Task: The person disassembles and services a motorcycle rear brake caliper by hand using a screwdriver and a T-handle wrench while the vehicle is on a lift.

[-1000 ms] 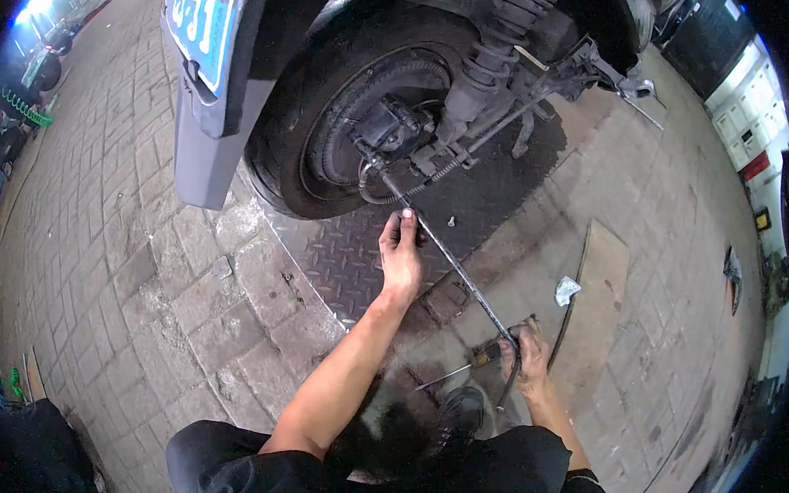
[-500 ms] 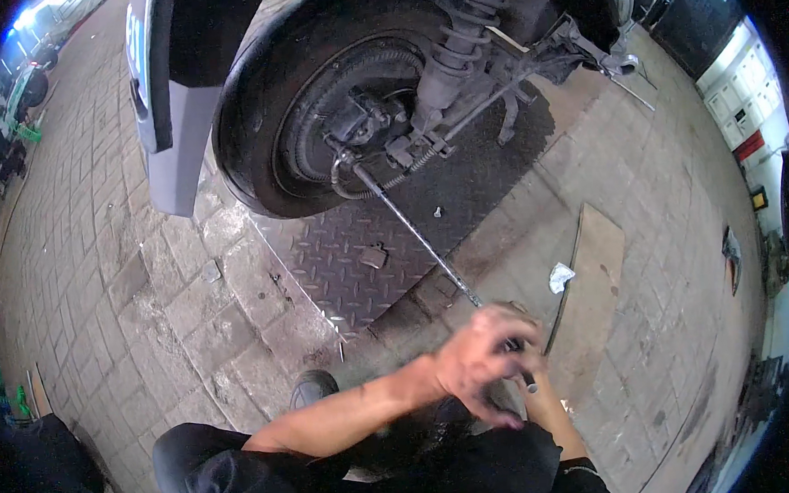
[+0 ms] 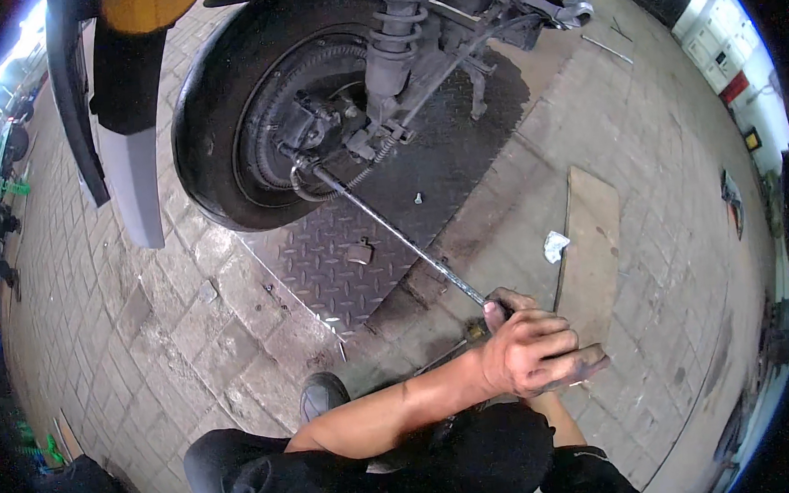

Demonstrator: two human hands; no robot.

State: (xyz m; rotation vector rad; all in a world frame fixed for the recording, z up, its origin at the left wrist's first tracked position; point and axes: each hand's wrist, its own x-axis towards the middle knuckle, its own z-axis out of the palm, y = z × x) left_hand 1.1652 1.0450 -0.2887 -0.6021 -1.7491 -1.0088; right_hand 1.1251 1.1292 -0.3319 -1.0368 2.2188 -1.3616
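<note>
A long T-handle wrench (image 3: 403, 239) slopes down from the hub side of the wheel (image 3: 205, 127) toward me. My left hand (image 3: 541, 350) is closed over its near end, fingers curled and darkened with grime. Mostly hidden behind it is my right hand (image 3: 511, 297), whose visible fingers wrap round the top of the shaft; its forearm rises from below. The crossbar is covered by my hands. At the wrench's far end sit a dark brake caliper (image 3: 315, 125) and a hose (image 3: 305, 190).
A coil-spring shock absorber (image 3: 399, 29) stands beside the wheel. On the diamond-plate metal sheet (image 3: 310, 270) lie a brake pad (image 3: 359, 252) and a small bolt (image 3: 419, 198). A flat board (image 3: 589, 244) and crumpled foil (image 3: 555, 246) lie to the right. A grey body panel (image 3: 133, 186) hangs at left.
My left hand, open and blurred before, has swung up and right and closed over the wrench handle. The view has shifted, so the wheel sits further left.
</note>
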